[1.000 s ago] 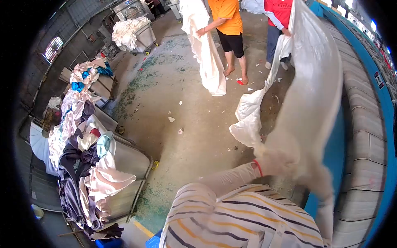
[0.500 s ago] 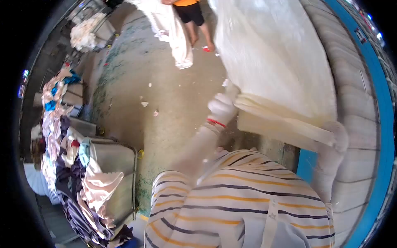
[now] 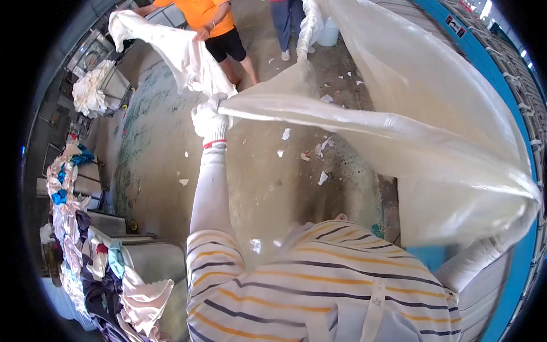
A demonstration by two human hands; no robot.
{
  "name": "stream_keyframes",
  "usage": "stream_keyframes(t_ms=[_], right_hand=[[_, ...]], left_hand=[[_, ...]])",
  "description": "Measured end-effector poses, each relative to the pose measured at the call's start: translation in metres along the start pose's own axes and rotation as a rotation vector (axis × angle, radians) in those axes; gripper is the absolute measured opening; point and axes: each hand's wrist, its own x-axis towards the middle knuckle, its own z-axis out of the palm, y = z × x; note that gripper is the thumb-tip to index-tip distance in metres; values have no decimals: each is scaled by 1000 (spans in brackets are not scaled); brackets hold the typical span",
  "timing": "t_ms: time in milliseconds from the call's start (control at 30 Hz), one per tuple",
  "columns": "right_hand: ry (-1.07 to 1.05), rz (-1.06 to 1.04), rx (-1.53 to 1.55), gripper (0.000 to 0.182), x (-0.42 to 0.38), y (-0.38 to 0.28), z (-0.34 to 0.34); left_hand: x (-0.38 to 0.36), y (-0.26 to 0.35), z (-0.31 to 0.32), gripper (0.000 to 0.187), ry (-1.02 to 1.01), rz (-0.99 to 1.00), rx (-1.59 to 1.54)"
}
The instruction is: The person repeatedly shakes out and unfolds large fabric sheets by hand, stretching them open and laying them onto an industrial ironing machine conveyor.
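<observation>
A large, thin whitish sheet is stretched across the view between my two hands. My left hand, in a white knit glove with a red cuff edge, is closed on one corner with the arm reaching forward. At the far right my right hand is raised beside the machine, gripping another part of the sheet, whose folds partly cover the fingers. Between the hands the edge is pulled taut, and the rest hangs and billows beyond it.
A co-worker in an orange shirt holds a white cloth. Another person's legs stand behind, near a pale bucket. Carts piled with laundry line the left. The blue machine frame runs along the right. Scraps litter the floor.
My left hand has swung left and forward with its corner, and my right hand has moved outward to the right. The sheet has spread wide. The co-worker's cloth now appears further left.
</observation>
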Motion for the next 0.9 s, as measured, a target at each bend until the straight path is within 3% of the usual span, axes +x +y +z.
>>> stream_keyframes(t_ms=[33, 100, 133, 167, 200, 233, 300, 367, 467, 533, 567, 667, 700, 767, 833, 900], right_hand=[[-28, -27, -99, 42, 8, 11, 4], [-193, -45, -450, 41, 6, 33, 14], [-332, -35, -700, 41, 0, 41, 20], [-562, 172, -216, 46, -34, -2, 64], [-740, 138, -212, 55, -48, 0, 85], [-936, 312, -179, 67, -61, -6, 107], [-1131, 278, 11, 70, -107, 35, 138], [-1300, 133, -193, 56, -126, 10, 180], [-1352, -34, -691, 38, -142, 38, 200], [-1300, -99, -592, 30, -140, 50, 195], [-1273, -126, -540, 27, -143, 55, 191], [-1239, -96, -420, 25, -160, 72, 187], [-1266, -133, -388, 25, -168, 77, 188], [-1327, -206, -327, 26, -184, 82, 188], [-1442, -161, -412, 27, -190, 74, 192], [-1525, -69, -432, 30, -195, 74, 194]], left_hand=[[-5, 2, 1, 23, 7, 61, 44], [-28, -1, 36, 24, 10, 207, -721], [-47, 20, 37, 22, -138, 296, -736], [-63, 62, 14, 18, -126, 478, -682], [-83, 86, 19, 19, -212, 485, -595], [-102, 119, 14, 23, 27, 701, -453], [-118, 182, -22, 15, -389, 733, -419], [-125, 233, -64, 13, -519, 670, -335], [-124, 231, -53, 11, -345, 723, -432], [-146, 176, 15, 12, -165, 639, -29], [-154, 145, 49, 15, -143, 548, -82], [-137, 91, 39, 25, -255, 411, -139], [-142, 38, 92, 25, -139, 400, -24], [-147, 4, 114, 20, -79, 299, 39], [-126, 49, 5, 22, -181, 124, -62], [-121, 61, -27, 21, -63, -95, -483]])
